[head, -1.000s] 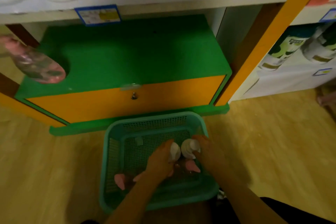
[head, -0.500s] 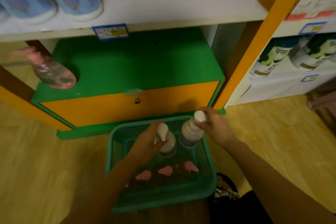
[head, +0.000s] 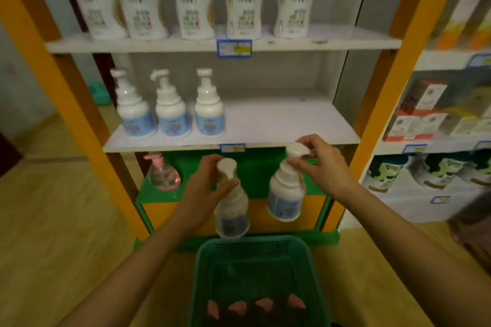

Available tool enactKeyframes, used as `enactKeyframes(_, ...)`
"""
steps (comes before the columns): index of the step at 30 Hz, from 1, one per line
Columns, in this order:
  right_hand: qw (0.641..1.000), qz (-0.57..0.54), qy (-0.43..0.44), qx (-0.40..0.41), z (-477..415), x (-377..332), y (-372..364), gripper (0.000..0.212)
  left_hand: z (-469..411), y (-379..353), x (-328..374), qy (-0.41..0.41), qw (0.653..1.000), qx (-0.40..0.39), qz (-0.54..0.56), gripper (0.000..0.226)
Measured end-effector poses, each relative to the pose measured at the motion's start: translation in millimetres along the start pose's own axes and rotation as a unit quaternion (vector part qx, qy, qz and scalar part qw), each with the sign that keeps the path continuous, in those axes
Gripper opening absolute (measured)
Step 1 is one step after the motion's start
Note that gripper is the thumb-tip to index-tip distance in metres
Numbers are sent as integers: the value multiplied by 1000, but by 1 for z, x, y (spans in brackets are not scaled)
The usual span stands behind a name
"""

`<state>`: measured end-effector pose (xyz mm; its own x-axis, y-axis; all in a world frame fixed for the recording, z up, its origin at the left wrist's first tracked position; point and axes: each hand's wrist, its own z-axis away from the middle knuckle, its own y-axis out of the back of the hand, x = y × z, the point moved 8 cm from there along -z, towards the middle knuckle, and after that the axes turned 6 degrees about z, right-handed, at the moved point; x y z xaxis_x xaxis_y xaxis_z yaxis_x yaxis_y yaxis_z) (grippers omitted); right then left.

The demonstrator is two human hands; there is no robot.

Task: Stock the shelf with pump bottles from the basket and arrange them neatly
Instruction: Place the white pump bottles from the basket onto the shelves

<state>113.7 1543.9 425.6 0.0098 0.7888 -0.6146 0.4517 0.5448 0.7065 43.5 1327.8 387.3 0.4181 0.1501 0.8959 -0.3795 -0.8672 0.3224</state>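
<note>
Left hand (head: 202, 186): fingers grip left bottle (head: 231, 210) at the pump neck. Right hand (head: 325, 164): fingers pinch right bottle (head: 286, 194) by the pump head. Both bottles aloft side by side above basket (head: 252, 244), just below shelf (head: 279, 125).

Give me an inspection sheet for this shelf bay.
Surface: middle shelf, three pump bottles in a row at its left.
Job's things: left bottle and right bottle held above the basket; pink pump heads show inside it.
Clutter: pink bottle on the green cabinet.
Hands: left hand grips the left bottle's neck; right hand pinches the right bottle's pump.
Cables: nothing seen.
Surroundings: tall white bottles on the top shelf; boxes on the neighbouring rack; wooden floor.
</note>
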Motion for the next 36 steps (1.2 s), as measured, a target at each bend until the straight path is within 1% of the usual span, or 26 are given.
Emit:
enactKeyframes(2,1000,5,15,11,-13,-26,10,27,-4,20,20,-8,1000,18,1,51)
enactKeyframes(6,997,15,16,68,-42,-66,28,30,-15,55,54,-26,998,60,1,38)
enactKeyframes(8,995,13,22,97,-56,-82,31,29,-21,71,68,-32,996,80,7,38)
enactKeyframes(11,993,5,16,117,-78,-93,21,28,-30,88,81,-43,995,93,7,42)
enactKeyframes(13,992,3,5,125,-94,-95,10,27,-36,97,84,-50,994,100,11,46)
enactKeyframes(18,988,5,-4,155,-132,-92,-13,22,-57,114,80,-71,991,117,4,44)
enactKeyframes(24,986,24,2,167,-167,-77,-27,23,-85,108,66,-92,989,112,-12,45)
enactKeyframes(27,985,57,-4,160,-180,-69,-33,25,-95,104,59,-93,989,114,-9,46)
enactKeyframes(30,982,82,-21,171,-186,-59,-34,26,-102,99,52,-92,989,114,4,47)
enactKeyframes(33,982,87,-23,168,-188,-50,-36,34,-106,91,54,-93,990,103,14,45)
enactKeyframes(36,985,95,-19,142,-181,-49,-39,49,-109,86,59,-99,990,100,26,43)
